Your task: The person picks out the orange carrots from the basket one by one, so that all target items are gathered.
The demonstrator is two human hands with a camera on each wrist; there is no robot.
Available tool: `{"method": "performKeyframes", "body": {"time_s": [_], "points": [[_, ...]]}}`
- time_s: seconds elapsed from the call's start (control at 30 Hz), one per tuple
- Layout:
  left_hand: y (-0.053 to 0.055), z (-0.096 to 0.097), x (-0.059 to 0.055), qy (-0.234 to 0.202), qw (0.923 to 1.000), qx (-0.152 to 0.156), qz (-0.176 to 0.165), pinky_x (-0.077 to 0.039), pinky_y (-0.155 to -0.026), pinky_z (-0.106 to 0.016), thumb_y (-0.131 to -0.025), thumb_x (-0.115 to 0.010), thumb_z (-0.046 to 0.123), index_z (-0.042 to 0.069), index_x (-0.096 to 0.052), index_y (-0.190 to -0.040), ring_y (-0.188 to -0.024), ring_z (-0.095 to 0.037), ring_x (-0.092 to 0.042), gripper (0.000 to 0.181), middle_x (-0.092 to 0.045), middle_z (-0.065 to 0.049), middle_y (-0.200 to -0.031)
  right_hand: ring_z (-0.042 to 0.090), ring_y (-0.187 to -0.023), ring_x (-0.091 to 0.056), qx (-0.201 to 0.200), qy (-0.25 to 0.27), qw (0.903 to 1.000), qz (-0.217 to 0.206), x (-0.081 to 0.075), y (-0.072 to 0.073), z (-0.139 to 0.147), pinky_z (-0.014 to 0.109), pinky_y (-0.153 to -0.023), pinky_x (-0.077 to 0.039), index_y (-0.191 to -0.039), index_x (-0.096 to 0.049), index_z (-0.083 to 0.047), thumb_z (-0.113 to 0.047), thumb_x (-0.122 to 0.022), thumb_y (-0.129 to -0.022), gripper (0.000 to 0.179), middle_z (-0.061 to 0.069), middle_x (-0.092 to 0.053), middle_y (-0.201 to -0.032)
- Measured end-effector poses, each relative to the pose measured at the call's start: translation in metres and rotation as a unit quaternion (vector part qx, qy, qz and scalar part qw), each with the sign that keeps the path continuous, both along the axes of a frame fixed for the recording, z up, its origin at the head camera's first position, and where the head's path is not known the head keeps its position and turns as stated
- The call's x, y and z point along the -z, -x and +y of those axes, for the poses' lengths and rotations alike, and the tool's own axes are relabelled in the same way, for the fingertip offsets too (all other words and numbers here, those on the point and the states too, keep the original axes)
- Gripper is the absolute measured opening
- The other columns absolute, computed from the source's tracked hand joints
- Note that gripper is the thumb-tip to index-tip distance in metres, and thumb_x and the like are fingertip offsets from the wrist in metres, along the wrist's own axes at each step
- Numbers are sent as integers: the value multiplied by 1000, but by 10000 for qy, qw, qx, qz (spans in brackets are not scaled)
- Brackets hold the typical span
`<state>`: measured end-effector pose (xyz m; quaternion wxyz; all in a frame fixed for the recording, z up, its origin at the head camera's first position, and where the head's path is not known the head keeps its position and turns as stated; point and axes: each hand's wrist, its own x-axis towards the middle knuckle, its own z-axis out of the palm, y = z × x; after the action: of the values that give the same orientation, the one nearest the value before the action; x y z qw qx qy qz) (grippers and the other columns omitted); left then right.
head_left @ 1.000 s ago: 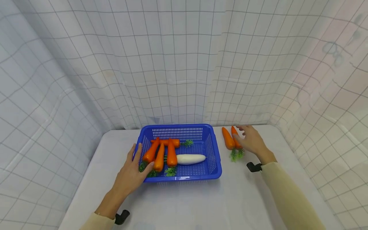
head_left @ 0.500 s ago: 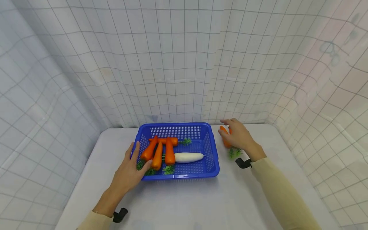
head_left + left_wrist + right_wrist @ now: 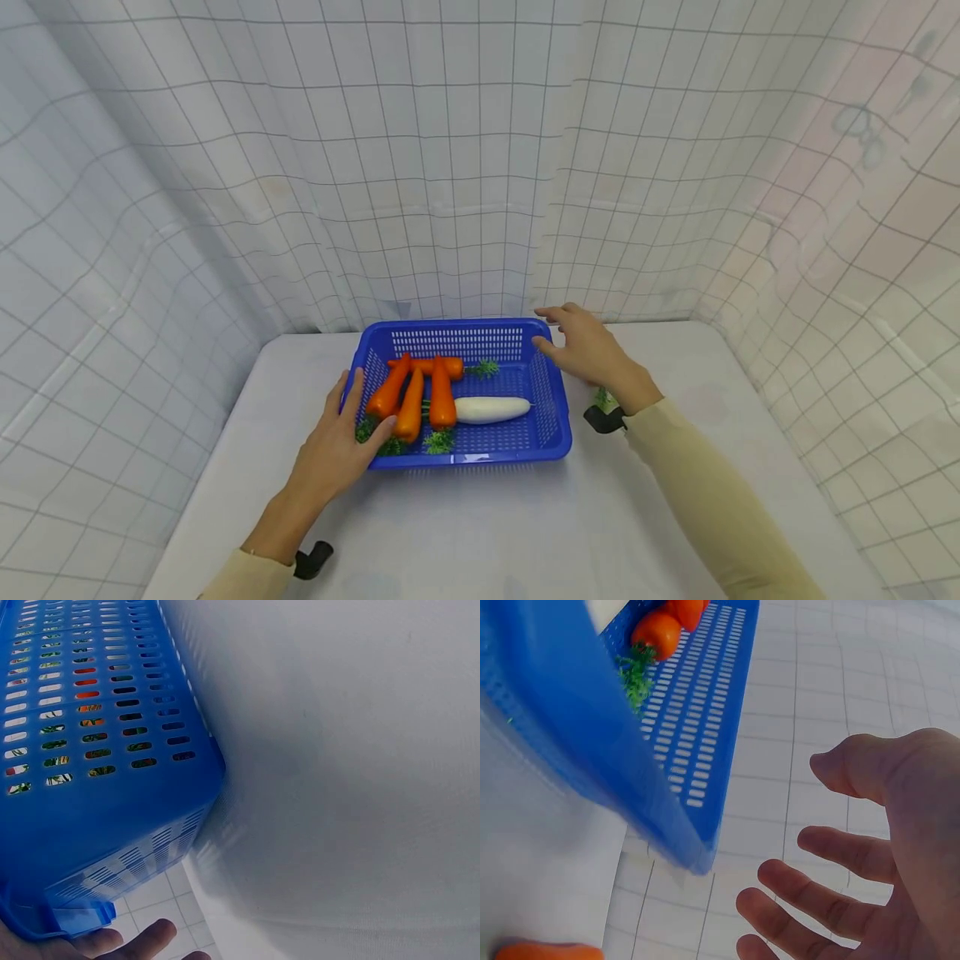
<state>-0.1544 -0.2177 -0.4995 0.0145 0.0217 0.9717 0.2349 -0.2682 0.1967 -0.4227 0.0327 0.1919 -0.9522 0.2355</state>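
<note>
- Basket (image 3: 525, 456) sits on the table (image 3: 480, 533), left hand (image 3: 330, 454) spread at its left rim, apparently steadying it.
- Carrots (image 3: 443, 406) lie inside, left of a white radish (image 3: 492, 409).
- Right hand (image 3: 592, 352), wide, holding nothing, hovers by the far right corner.

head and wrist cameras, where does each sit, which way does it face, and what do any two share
Head: on the person's head, facing forward and down at the blue basket, carrots and table; left hand and right hand show.
Left wrist: on that wrist, facing the blue basket's outside; fingertips show, lower left.
Right wrist: on that wrist, facing past the blue basket toward grid-lined cloth; thumb and fingers show.
Shared: head and right wrist both see inside the blue basket.
</note>
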Motion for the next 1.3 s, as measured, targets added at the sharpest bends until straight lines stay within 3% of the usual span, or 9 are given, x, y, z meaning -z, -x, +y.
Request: {"method": "performKeyframes", "body": {"time_s": [0.27,0.4,0.5,0.7,0.83,1.1,1.3], "points": [[-1,-1,1,-62,10000,-1,-33,-59,-113,-80,-115,-54,74,15,-1,-189,-157,-68,-53,108,-7,-31,-194,41,-135,-75,-530,-106,9981,-302,-3,3,-29,62,-112,-66,-169,-62,-12,-39,-73,-115,61,24,-68,-159],[-2,-1,2,-90,9999,-24,-62,-59,-113,-80,-115,-54,74,17,-1,-189,-156,-68,-54,108,-6,-30,-195,42,-144,-70,-911,-127,9941,-583,-4,4,-45,64,-121,-62,-172,-58,-13,-41,-73,-115,66,24,-64,-166],[-2,-2,3,-85,9999,-24,-70,-59,-114,-79,-115,-54,75,17,-1,-189,-155,-68,-55,108,-6,-30,-195,42,-155,-64,-1228,-166,9891,-796,-1,6,-56,65,-129,-55,-175,-54,-13,-42,-73,-115,69,23,-62,-170],[-3,-3,4,-96,10000,3,3,-61,-111,-79,-115,-53,74,18,0,-190,-152,-67,-59,107,-8,-30,-195,42,-145,-71,-1814,-145,9737,-1373,9,13,-76,60,-124,-61,-179,-48,-16,-46,-72,-116,74,22,-62,-168],[-3,-3,4,-116,9999,21,44,-61,-110,-79,-115,-54,74,18,-1,-190,-151,-67,-59,107,-9,-30,-194,42,-146,-72,-2094,-88,9633,-1679,16,16,-87,61,-127,-59,-180,-46,-15,-48,-73,-115,78,23,-60,-172],[-2,-2,4,-152,9998,39,99,-59,-112,-81,-115,-55,73,17,-2,-190,-153,-67,-58,107,-10,-30,-194,41,-157,-64,-2457,-90,9483,-2006,29,19,-106,63,-133,-53,-181,-46,-17,-49,-81,-110,85,15,-55,-180],[-1,-2,3,-177,9998,72,92,-59,-113,-80,-115,-54,74,18,-1,-189,-154,-66,-58,107,-8,-29,-195,39,-154,-64,-2521,-99,9414,-2239,36,20,-119,60,-132,-54,-182,-44,-17,-48,-83,-109,88,14,-59,-176]]}}
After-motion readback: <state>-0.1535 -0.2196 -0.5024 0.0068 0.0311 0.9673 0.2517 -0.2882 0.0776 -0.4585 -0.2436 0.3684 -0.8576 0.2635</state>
